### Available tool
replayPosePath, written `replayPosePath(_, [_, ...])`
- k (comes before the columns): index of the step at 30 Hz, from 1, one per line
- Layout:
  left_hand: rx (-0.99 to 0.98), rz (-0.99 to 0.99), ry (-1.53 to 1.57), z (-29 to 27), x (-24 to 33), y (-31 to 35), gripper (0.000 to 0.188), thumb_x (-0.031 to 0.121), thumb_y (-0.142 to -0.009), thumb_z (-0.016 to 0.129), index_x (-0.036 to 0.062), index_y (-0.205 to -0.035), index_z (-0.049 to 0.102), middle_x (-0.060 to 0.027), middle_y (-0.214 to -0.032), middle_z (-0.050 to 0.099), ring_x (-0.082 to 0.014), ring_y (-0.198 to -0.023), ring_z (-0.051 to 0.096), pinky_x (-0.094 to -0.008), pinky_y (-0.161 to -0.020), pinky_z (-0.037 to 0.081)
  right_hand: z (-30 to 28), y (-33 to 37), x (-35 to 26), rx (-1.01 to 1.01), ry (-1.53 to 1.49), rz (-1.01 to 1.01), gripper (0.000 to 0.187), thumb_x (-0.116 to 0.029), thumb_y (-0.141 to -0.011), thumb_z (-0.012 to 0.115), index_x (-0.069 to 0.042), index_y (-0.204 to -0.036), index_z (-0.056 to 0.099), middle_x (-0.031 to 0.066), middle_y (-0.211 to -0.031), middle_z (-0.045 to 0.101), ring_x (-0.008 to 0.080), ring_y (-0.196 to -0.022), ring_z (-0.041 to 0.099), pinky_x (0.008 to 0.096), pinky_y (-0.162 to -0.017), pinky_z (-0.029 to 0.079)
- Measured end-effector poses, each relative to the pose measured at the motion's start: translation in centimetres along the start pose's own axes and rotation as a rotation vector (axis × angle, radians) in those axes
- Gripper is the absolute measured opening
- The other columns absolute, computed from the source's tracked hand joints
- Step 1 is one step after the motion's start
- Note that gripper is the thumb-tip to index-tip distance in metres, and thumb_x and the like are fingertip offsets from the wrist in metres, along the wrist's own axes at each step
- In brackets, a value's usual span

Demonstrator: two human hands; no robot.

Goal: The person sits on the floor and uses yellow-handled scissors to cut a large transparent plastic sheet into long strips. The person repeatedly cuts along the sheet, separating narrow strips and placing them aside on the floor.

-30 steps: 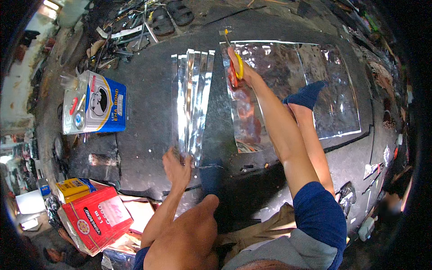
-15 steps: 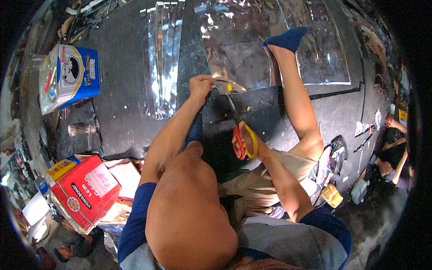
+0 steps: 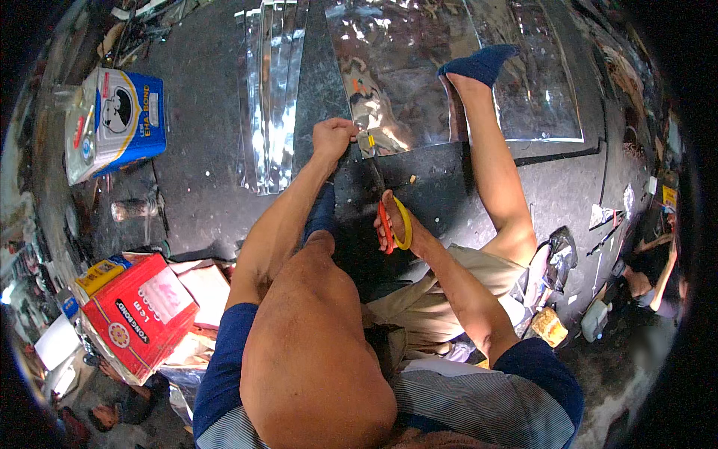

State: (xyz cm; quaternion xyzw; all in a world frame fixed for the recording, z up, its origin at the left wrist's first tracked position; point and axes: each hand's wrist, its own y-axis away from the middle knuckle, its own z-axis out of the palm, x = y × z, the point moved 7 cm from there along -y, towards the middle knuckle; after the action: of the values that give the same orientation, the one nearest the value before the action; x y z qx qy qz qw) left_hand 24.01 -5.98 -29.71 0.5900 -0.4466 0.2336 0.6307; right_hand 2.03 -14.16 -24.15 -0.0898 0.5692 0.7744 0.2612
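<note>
On dark floor — right hand [image 3: 393,224] grips scissors [image 3: 387,202]; left hand [image 3: 333,138] pinches foil sheet [image 3: 396,90].

The person wears a short-sleeved shirt [image 3: 479,408] with a finely striped grey-and-white body and plain dark blue sleeves [image 3: 542,374] that end above the elbows. Below the shirt are khaki shorts [image 3: 434,299], creased and reaching about the knee. Beyond the shorts, the legs are bare down to dark blue socks [image 3: 479,63], one on each foot. Both forearms are uncovered, with no watch or gloves.
</note>
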Motion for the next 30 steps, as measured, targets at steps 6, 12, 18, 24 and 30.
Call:
replayPosePath(6, [0.062,-0.064,-0.207,0.2,-2.0,0.5,0.018,0.017,-0.082,0.063,-0.0003,-0.08,0.064,-0.006,-0.069,0.063,-0.0123,-0.059,0.055,-0.0257,-0.055,0.043,-1.5,-2.2,0.0,0.061,0.065,-0.075,0.08,-0.078,-0.075,0.04,0.001,-0.076,0.05,0.005,-0.055,0.045,0.0174,-0.043,0.051,0.0323,-0.043,0.048])
replayPosePath(12, [-0.407,-0.088,0.277,4.7,-1.7,5.4,0.026,0.025,-0.09,0.054,0.0004,-0.083,0.061,-0.0021,-0.063,0.055,-0.01,-0.058,0.051,-0.0255,-0.054,0.04,-2.3,-2.1,0.1,0.133,-0.008,-0.072,0.062,-0.061,-0.078,0.057,0.001,-0.083,0.055,0.0021,-0.052,0.047,0.0145,-0.037,0.051,0.0295,-0.035,0.046])
replayPosePath(18, [-0.24,0.249,-0.208,2.8,-3.0,3.9,0.023,0.021,-0.091,0.05,0.0002,-0.09,0.06,-0.0018,-0.061,0.052,-0.01,-0.057,0.046,-0.0288,-0.053,0.038,-1.1,-2.1,-0.9,0.126,0.01,-0.105,0.069,-0.07,-0.075,0.053,-0.001,-0.079,0.055,0.0003,-0.05,0.045,0.0128,-0.036,0.048,0.0272,-0.034,0.043])
replayPosePath(24, [-0.193,0.299,-0.269,3.0,-1.8,4.5,0.023,0.021,-0.09,0.05,-0.0004,-0.086,0.059,-0.0009,-0.06,0.049,-0.0093,-0.055,0.044,-0.0294,-0.051,0.036,-1.4,-1.9,-1.1,0.151,0.069,-0.135,0.064,-0.068,-0.076,0.053,-0.004,-0.072,0.055,-0.0004,-0.049,0.045,0.012,-0.035,0.047,0.0273,-0.033,0.043])
replayPosePath(30, [-0.258,0.076,-0.124,3.1,-1.7,4.9,0.023,0.02,-0.091,0.051,-0.0002,-0.085,0.059,0.0021,-0.061,0.049,-0.0069,-0.055,0.042,-0.026,-0.049,0.034,-1.0,-1.6,-2.4,0.175,0.169,-0.138,0.079,-0.078,-0.074,0.041,0.001,-0.072,0.05,0.0026,-0.05,0.041,0.0143,-0.035,0.045,0.028,-0.033,0.04])
